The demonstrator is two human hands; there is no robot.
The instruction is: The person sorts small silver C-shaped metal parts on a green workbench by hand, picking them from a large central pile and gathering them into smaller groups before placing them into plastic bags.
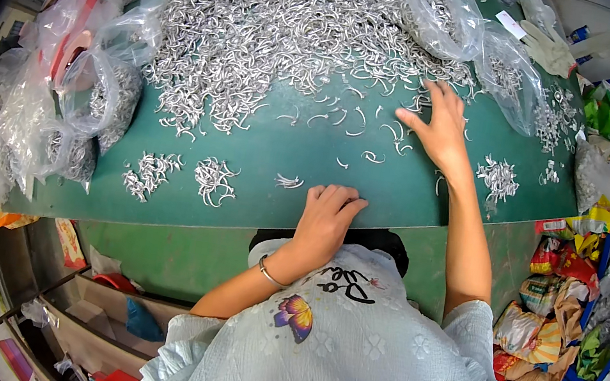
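Note:
A large heap of small curved silvery metal pieces [283, 22] covers the far half of the green table [254, 163]. At the heap's near right edge is my right hand [443, 128], its thumb and fingers apart, with loose curved pieces [399, 138] beside the thumb. My left hand [329, 214] rests at the table's front edge, fingers curled together; whatever lies under them is hidden. Just left of it sits a tiny cluster of pieces [289, 182]. Two small piles, one pile [215, 180] and another pile [150, 174], lie farther left. Right of my right forearm is another small pile [498, 178].
Clear plastic bags with metal pieces [117, 99] crowd the table's left side. More bags, including an open clear bag [511, 79], lie at the far right near a pale glove [547, 47]. Colourful packets [536, 331] fill a blue-framed rack on the right. Cardboard boxes [93, 316] stand lower left.

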